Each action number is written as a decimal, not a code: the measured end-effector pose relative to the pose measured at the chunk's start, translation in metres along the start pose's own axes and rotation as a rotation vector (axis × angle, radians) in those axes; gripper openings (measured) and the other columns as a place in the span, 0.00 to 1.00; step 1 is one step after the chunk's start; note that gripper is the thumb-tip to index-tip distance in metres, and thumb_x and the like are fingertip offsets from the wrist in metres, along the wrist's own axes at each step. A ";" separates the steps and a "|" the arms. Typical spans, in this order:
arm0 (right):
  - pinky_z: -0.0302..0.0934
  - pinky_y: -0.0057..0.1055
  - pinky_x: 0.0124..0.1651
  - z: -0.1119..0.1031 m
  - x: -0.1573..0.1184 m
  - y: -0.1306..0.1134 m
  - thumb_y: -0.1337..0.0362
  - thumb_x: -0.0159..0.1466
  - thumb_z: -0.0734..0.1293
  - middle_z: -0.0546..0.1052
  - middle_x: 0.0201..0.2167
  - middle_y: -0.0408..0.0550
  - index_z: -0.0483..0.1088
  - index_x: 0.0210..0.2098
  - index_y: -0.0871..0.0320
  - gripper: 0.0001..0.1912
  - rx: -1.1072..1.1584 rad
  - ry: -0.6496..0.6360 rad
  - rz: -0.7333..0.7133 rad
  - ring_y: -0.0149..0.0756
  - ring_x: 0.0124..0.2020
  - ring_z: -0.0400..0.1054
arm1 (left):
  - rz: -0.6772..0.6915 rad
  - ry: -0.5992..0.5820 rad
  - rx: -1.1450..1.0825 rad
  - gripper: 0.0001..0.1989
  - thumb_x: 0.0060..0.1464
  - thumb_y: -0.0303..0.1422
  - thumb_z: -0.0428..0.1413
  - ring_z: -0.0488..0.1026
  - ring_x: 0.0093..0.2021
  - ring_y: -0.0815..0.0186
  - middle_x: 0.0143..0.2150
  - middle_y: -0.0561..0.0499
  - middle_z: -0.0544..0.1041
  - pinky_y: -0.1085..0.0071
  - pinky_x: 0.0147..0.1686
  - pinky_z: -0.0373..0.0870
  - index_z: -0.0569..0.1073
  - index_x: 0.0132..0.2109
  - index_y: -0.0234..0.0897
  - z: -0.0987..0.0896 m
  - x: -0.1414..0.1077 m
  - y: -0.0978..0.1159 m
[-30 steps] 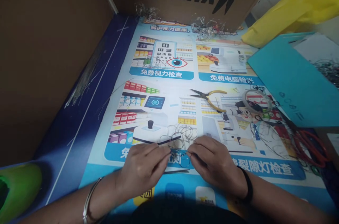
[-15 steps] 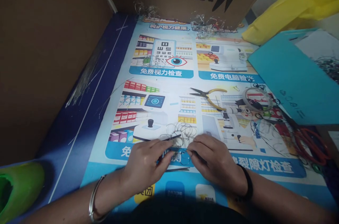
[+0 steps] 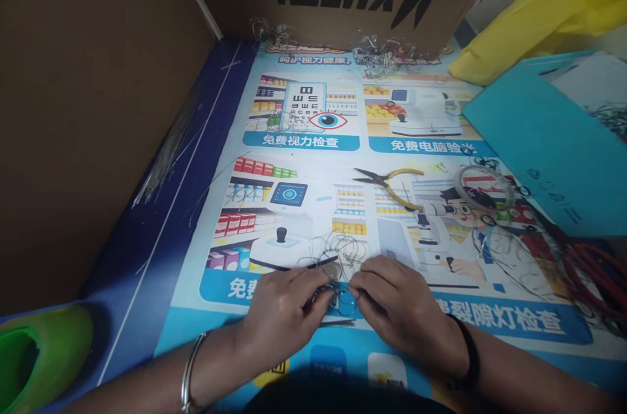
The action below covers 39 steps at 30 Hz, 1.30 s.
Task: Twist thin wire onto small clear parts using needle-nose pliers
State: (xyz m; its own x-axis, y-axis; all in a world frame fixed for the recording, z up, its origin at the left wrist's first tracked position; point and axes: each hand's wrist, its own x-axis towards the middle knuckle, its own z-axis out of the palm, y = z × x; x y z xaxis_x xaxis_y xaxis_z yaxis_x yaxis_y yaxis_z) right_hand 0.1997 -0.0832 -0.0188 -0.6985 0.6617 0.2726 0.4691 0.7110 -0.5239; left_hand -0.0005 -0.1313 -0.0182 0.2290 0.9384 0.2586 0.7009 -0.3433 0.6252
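Note:
Just in front of my body, a tangle of thin looped wire (image 3: 343, 249) lies on the printed sheet. My left hand (image 3: 287, 303) is closed in a pinch at the near side of this tangle, thumb against index finger, with wire between them. A short gap to the right, my right hand (image 3: 399, 309) also pinches fine wire strands at its fingertips. Small wire loops span the space between both hands. Pliers with yellow handles (image 3: 409, 172) lie beyond my right hand, jaws pointing left. The exact strand in each pinch is partly hidden by the fingers.
Cardboard (image 3: 343, 25) walls the back, with wire tangles (image 3: 377, 60) along its foot. Straight wires (image 3: 169, 156) lie at left, near a green container (image 3: 63, 342). Rightward are a clear ring (image 3: 460, 185), red-handled scissors (image 3: 571, 264), a turquoise folder (image 3: 539, 153) and yellow material (image 3: 533, 19).
The view has shifted slightly, so the scene sits a little lower and to the right. My left fingers have drawn together at the wire; my right hand keeps its pinch.

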 end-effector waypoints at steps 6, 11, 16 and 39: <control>0.55 0.33 0.35 -0.001 -0.001 0.000 0.70 0.62 0.61 0.69 0.28 0.48 0.69 0.31 0.59 0.05 -0.015 0.007 -0.006 0.35 0.31 0.61 | 0.039 -0.012 0.012 0.04 0.54 0.25 0.52 0.70 0.24 0.69 0.24 0.53 0.74 0.74 0.24 0.62 0.71 0.34 0.36 -0.003 -0.004 0.003; 0.55 0.34 0.36 0.000 -0.002 0.001 0.70 0.62 0.61 0.69 0.28 0.48 0.69 0.31 0.59 0.05 -0.040 0.013 -0.016 0.35 0.31 0.61 | 0.021 -0.040 0.005 0.05 0.54 0.24 0.52 0.67 0.21 0.70 0.22 0.54 0.71 0.74 0.22 0.59 0.71 0.33 0.36 -0.007 -0.007 0.003; 0.55 0.34 0.36 0.001 -0.006 0.001 0.70 0.61 0.62 0.70 0.28 0.47 0.69 0.32 0.59 0.05 -0.073 -0.002 -0.050 0.35 0.31 0.61 | 0.007 -0.056 0.003 0.06 0.54 0.25 0.51 0.67 0.22 0.69 0.23 0.53 0.71 0.73 0.22 0.60 0.72 0.33 0.36 -0.009 -0.009 0.004; 0.55 0.33 0.32 -0.002 -0.013 -0.005 0.73 0.60 0.63 0.69 0.25 0.45 0.71 0.34 0.59 0.06 -0.099 -0.012 -0.166 0.33 0.27 0.62 | -0.131 0.001 -0.057 0.08 0.53 0.22 0.51 0.66 0.31 0.66 0.30 0.48 0.70 0.71 0.27 0.66 0.74 0.36 0.36 -0.010 -0.018 0.016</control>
State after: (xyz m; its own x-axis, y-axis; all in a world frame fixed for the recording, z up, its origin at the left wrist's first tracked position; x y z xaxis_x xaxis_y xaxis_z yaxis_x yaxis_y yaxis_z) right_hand 0.2072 -0.0947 -0.0176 -0.7768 0.5307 0.3391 0.3972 0.8307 -0.3901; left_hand -0.0003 -0.1539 -0.0050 0.1367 0.9754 0.1728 0.6852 -0.2191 0.6946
